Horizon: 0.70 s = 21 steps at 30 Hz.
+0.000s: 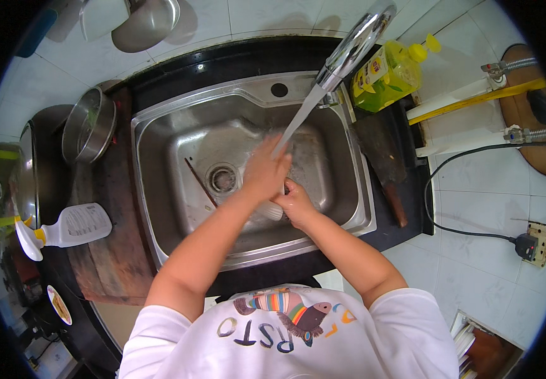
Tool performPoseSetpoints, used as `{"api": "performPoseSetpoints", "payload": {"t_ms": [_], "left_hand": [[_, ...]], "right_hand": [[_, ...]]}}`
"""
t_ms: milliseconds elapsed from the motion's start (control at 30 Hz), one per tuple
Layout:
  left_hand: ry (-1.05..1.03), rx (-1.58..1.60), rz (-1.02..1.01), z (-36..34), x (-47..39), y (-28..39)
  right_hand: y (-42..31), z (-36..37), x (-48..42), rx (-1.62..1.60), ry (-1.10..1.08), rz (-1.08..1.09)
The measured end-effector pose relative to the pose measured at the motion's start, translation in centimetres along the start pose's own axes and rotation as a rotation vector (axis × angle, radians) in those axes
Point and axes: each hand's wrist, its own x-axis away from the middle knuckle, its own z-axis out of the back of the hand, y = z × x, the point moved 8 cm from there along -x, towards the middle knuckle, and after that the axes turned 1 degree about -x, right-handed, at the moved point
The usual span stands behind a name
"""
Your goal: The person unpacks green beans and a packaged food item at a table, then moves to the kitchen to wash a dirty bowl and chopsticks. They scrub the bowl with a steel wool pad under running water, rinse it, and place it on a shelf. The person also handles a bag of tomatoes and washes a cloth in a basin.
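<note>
Over the stainless steel sink [159,156], my right hand [297,203] grips a white ribbed vessel [270,211], likely a cup or small bowl. My left hand [268,168], blurred by motion, lies across the vessel and hides most of it. Whether its fingers close on the vessel cannot be made out. Water [299,118] runs from the chrome faucet [353,45] onto my left hand. A thin brown stick, possibly a chopstick [199,181], rests on the sink bottom beside the drain [224,179].
Right of the sink lie a cleaver [379,151] and a yellow-green dish soap pump bottle [386,78]. To the left, a wooden board [112,246] bears a white spray bottle [83,225] and a steel pan [88,125]. A plugged-in black cord [467,232] runs along the right wall.
</note>
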Motion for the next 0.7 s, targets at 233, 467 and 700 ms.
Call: {"api": "performPoseSetpoints", "payload": {"t_ms": [233,467,700], "left_hand": [[-0.297,1.242,0.826,-2.3,0.7,-10.2],[-0.038,1.730,0.419,-0.1,4.8,-9.9],[-0.130,1.315,0.566,1.9,6.4,-6.3]], "right_hand": [[-4.8,2.2,0.9,-0.267,-0.001,-0.068],[-4.2,8.2,-4.1,-0.195,0.255,0.018],[-7.3,4.7,-8.1,0.119,0.142,0.226]]}}
